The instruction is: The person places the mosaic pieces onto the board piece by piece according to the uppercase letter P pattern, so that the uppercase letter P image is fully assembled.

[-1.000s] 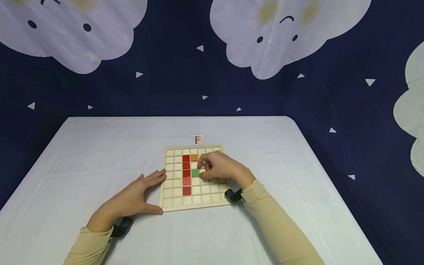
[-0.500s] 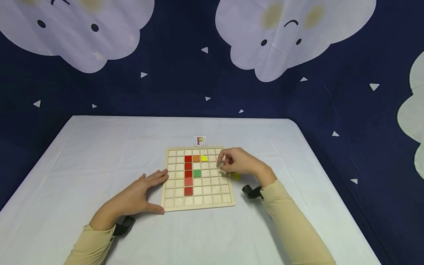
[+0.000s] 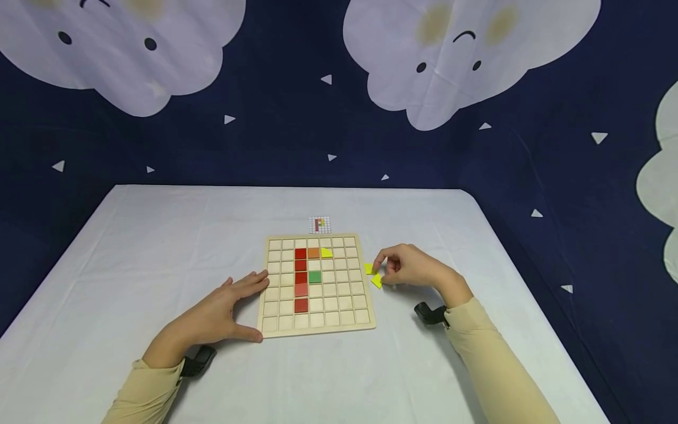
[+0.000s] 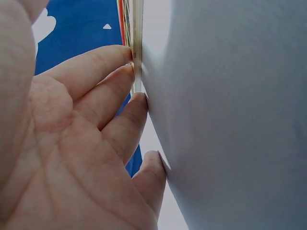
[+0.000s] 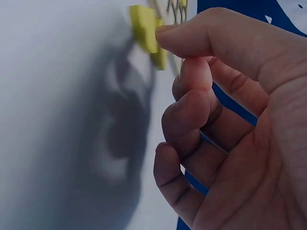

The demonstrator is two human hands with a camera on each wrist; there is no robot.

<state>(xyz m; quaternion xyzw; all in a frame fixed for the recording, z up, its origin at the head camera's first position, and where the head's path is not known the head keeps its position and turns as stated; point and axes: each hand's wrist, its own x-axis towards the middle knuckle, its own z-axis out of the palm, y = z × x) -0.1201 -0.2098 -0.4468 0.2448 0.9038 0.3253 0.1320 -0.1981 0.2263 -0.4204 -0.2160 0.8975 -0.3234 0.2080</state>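
In the head view a pale wooden grid board point(image 3: 344, 303) lies on the table, with a column of red tiles point(image 3: 301, 265), an orange tile point(image 3: 313, 252), a yellow tile with a cut corner point(image 3: 326, 253) and a green tile point(image 3: 315, 277) in its squares. My left hand point(image 3: 214, 315) is spread at the board's left side, fingertips and thumb against its edge. Right of the board, my right hand point(image 3: 410, 268) has thumb and index finger at the edges of a loose yellow tile point(image 3: 376, 281), apparently pinching it. In the right wrist view the thumb point(image 5: 184, 38) meets that tile.
Another yellow tile point(image 3: 368, 268) lies between the board and my right fingers. A small printed pattern card point(image 3: 320, 225) sits just beyond the board's far edge. White cloth covers the table point(image 3: 212, 224), with a dark blue cloud-print curtain point(image 3: 286, 118) behind it.
My right hand has left the yellow tile on the board and moved right to the loose yellow tiles beside it. My left hand stays at the board's edge.
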